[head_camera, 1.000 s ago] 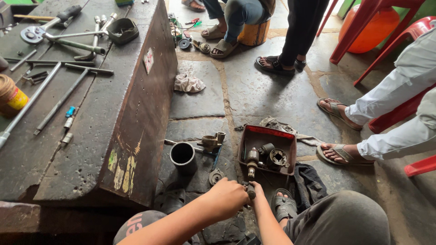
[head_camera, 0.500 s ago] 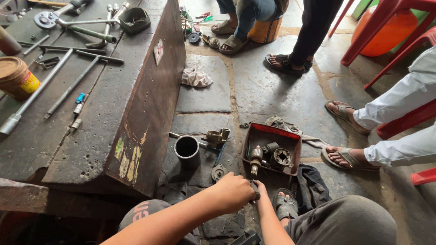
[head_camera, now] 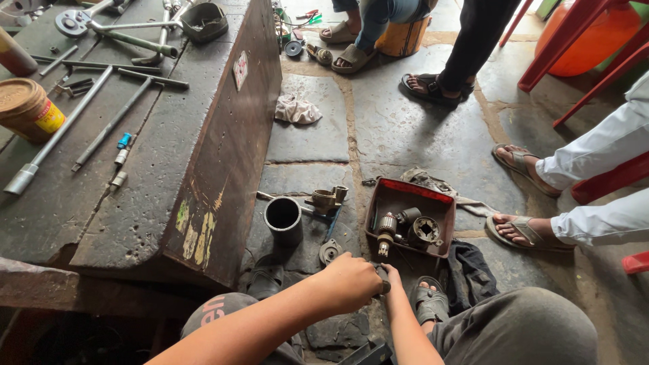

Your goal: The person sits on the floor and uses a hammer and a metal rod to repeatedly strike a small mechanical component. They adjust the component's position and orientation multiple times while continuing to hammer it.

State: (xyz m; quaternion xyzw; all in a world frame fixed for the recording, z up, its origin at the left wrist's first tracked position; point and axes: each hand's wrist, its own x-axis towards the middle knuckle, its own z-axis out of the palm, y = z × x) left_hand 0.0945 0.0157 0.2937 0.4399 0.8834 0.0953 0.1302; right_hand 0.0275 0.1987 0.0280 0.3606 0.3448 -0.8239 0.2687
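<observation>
Left hand [head_camera: 351, 280] nearer, fisted over part [head_camera: 383, 278].

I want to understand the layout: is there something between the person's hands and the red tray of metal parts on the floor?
Nothing visible does. The left hand and right hand meet over a small dark part just in front of the red tray; only bare stone floor shows in the short gap to its near edge.

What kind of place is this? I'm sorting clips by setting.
Probably a small repair workshop. A grimy metal workbench carries long socket wrenches, and a red tray of greasy motor parts sits on the stone floor by both hands.
</observation>
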